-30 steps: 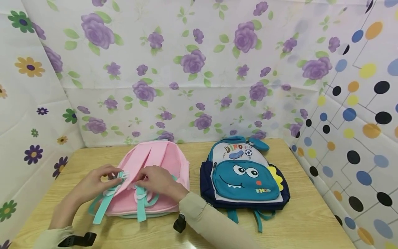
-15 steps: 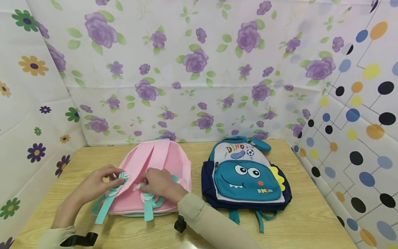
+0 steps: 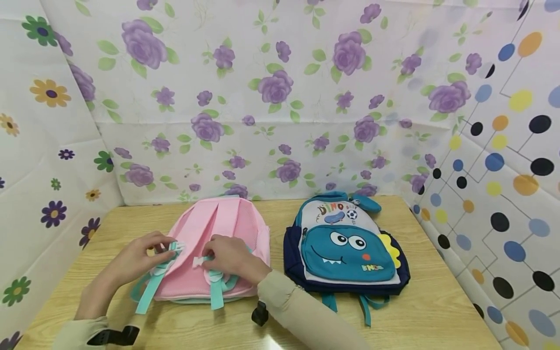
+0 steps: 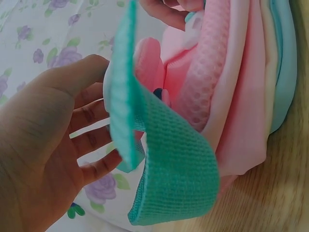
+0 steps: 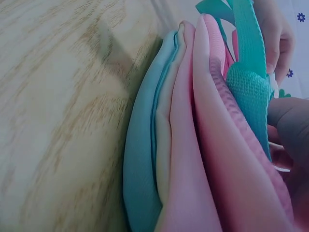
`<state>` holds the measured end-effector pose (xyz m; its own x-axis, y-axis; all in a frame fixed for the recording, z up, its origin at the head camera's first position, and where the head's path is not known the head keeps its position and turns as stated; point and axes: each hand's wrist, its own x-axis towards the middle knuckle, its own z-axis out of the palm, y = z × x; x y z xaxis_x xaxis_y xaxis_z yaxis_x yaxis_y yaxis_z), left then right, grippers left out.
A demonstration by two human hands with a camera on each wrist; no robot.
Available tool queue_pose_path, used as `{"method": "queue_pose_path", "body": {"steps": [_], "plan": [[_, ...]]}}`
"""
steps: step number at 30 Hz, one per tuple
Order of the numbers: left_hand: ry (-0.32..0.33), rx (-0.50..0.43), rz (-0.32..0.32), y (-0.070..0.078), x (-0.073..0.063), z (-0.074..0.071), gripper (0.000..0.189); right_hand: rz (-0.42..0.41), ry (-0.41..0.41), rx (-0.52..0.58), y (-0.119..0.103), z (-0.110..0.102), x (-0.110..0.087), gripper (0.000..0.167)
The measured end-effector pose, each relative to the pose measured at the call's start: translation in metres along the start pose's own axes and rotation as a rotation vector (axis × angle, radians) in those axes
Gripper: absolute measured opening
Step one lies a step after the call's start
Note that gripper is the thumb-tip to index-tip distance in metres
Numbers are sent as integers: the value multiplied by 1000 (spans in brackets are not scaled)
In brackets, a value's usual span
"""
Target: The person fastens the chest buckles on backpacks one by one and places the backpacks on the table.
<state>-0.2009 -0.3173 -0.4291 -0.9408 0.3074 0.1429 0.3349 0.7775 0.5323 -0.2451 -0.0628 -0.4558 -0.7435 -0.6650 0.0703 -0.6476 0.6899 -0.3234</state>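
A pink backpack (image 3: 245, 218) lies on the table with its shoulder straps up. My left hand (image 3: 142, 253) pinches a white buckle half (image 3: 178, 246) on teal webbing at the left of the bag. Its thumb and fingers show beside the looped teal webbing (image 4: 178, 159) in the left wrist view. Over the bag's lower middle, my right hand (image 3: 232, 255) pinches the teal webbing behind a second white buckle half (image 3: 199, 261), whose end points left. The two buckle halves are apart. Two loose teal strap ends (image 3: 217, 295) hang over the bag's lower edge.
A blue dinosaur backpack (image 3: 345, 253) lies face up to the right, its straps (image 3: 366, 311) trailing toward the front. Wood-grain table (image 3: 210, 330) surface runs beneath both bags. Patterned cloth walls (image 3: 280, 97) stand behind and at both sides.
My right hand has shifted slightly right with its buckle half, which now shows more plainly. The webbing below it moved right too. My left hand keeps its hold.
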Motion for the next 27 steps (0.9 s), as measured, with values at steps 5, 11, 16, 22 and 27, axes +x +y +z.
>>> {"method": "queue_pose_path", "body": {"steps": [5,11,16,22,27], "plan": [[-18,6,6,2,1,0,31,-39,32,90,7,-1,-1,19],[-29,-9,34,6,1,-3,27,-83,60,176,13,-7,-5,19],[-43,-8,51,8,2,-3,28,-81,69,249,14,-18,-8,19],[-40,1,75,11,4,-1,27,-56,85,315,17,-28,-9,18],[-45,30,77,15,7,0,27,-69,104,331,18,-32,-8,16]]}}
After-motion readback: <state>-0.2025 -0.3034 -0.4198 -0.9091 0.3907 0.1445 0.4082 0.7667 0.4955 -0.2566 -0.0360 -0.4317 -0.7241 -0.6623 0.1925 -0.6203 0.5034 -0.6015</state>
